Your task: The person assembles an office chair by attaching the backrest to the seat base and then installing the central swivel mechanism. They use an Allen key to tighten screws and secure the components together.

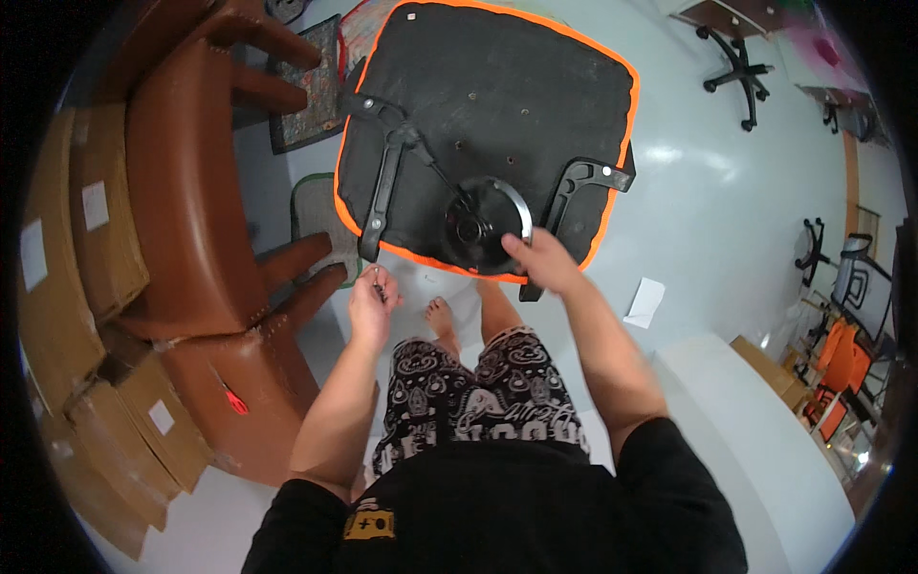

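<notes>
An upturned black chair seat [555, 81] with orange piping lies in front of me, its underside facing up. Black armrest brackets [387, 177] [577, 177] sit along its left and right sides. Over the seat's near part is a round black chair mechanism [470, 230] with a shiny curved edge and a thin lever rod. My right hand [545, 260] is closed on the near right edge of this part. My left hand [373, 298], just off the seat's near left corner, is closed around small metal pieces that look like screws; their exact kind is unclear.
Brown leather-like furniture [196, 191] with stubby legs stands on the left, with red-handled scissors [234, 400] on it. Cardboard boxes [96, 201] line the far left. A white paper [646, 302] lies right. A wheeled chair base [738, 75] stands farther back.
</notes>
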Available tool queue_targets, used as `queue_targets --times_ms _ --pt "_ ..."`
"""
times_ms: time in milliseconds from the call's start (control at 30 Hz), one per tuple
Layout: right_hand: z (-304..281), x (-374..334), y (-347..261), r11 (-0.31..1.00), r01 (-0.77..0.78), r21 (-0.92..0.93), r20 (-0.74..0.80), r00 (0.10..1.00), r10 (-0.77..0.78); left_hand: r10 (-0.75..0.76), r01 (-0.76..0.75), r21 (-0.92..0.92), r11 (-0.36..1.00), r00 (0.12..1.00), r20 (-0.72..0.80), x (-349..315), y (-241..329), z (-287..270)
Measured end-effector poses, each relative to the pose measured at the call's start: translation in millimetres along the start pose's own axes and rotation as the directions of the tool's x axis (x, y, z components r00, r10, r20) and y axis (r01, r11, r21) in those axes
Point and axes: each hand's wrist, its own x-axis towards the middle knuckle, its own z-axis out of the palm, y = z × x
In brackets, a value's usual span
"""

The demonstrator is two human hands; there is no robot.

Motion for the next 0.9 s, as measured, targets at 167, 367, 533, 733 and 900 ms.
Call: queue_targets --times_ms 167,367,533,733,900 --pt "-54 71 -62 0.980 -0.029 -0.198 0.073 0.996 0.045 0.130 -0.134 0.115 0.984 0.991 0.041 32 12 71" --pt "-73 90 -73 0.737 -0.008 -0.676 -0.288 0.923 -0.255 0.077 -0.115 0.380 0.918 0.991 0.114 58 15 95" --pt "-53 51 -45 0.710 -0.099 -0.697 -0.412 0.866 -0.284 0.169 -0.223 0.768 0.600 0.974 0.151 79 42 116" --pt "-41 38 -47 0.549 -0.288 -0.785 -0.443 0.880 -0.171 0.197 -0.318 0.830 0.458 0.947 0.254 106 56 143" --pt "-45 52 -49 0.553 -0.313 -0.773 -0.529 0.799 -0.287 0.082 -0.254 0.867 0.430 0.967 0.242 114 74 173"
